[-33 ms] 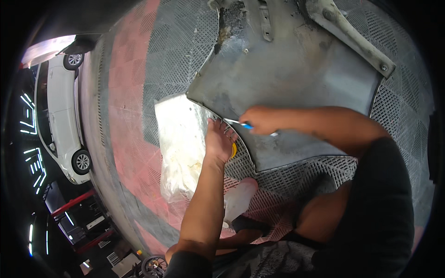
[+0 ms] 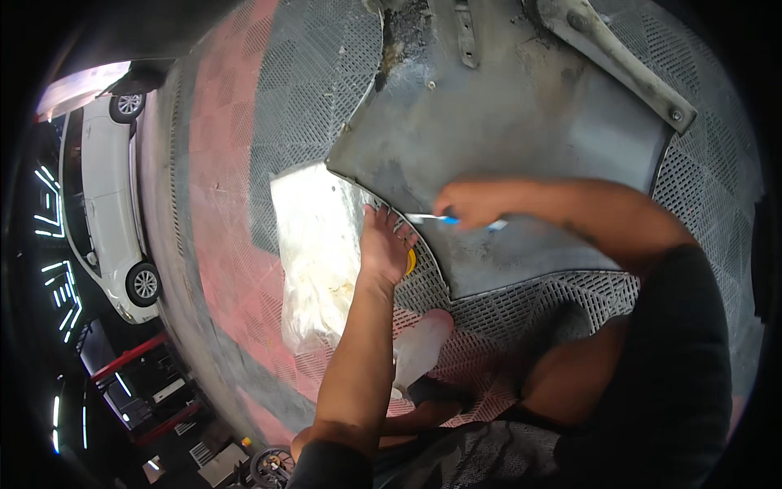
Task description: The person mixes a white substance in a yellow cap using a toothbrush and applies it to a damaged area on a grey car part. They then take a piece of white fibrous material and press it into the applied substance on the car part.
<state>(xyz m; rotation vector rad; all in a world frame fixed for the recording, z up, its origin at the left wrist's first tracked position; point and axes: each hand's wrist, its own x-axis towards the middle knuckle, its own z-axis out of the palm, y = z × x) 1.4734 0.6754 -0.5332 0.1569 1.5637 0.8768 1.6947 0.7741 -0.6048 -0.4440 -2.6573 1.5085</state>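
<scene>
A large grey car body panel (image 2: 505, 138), with dark worn patches, lies on the floor in front of me. My right hand (image 2: 471, 204) is closed round a slim white-and-blue toothbrush (image 2: 425, 218), blurred by motion. Its white end points left, close to the panel's curved edge. Beside that edge, my left hand (image 2: 384, 246) has its fingers stretched and slightly apart, with nothing visible in it; whether the fingertips touch the panel I cannot tell. Partly behind this hand shows a round yellow thing (image 2: 410, 262). Under and left of it lies a crumpled clear-white plastic sheet (image 2: 314, 253).
A translucent bottle with a pinkish base (image 2: 422, 350) lies near my legs. Grey and red grid tiles (image 2: 224, 196) cover the floor. A metal bracket (image 2: 619, 65) runs along the panel's upper right. A white car (image 2: 106, 196) stands at far left.
My right hand has moved slightly right and up with the toothbrush, drawing its tip away from my left fingers. The left hand stays in place.
</scene>
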